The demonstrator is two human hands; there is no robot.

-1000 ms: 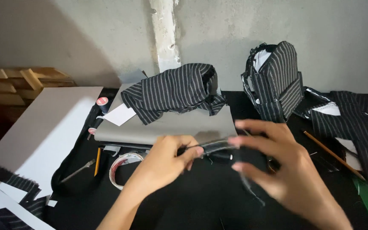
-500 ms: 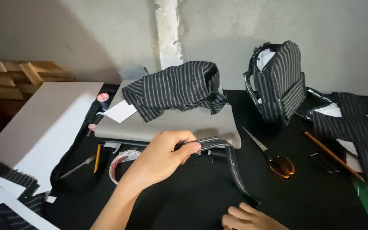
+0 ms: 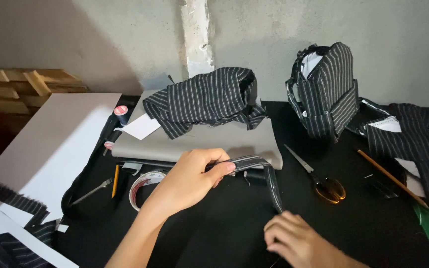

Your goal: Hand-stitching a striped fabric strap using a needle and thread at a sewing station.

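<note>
The left hand is pinching a narrow striped fabric strap between thumb and fingers, lifting it just above the black worktop. The strap is arching over to the right and dropping down toward the right hand, which is resting low on the worktop with its fingers curled together near the strap's lower end; whether they are gripping it I cannot tell. Just behind the strap a grey board is lying flat, carrying a bundle of striped cloth. A roll of tape is sitting beside the left wrist. Scissors are lying to the right, and a striped fabric bag is standing upright further back.
</note>
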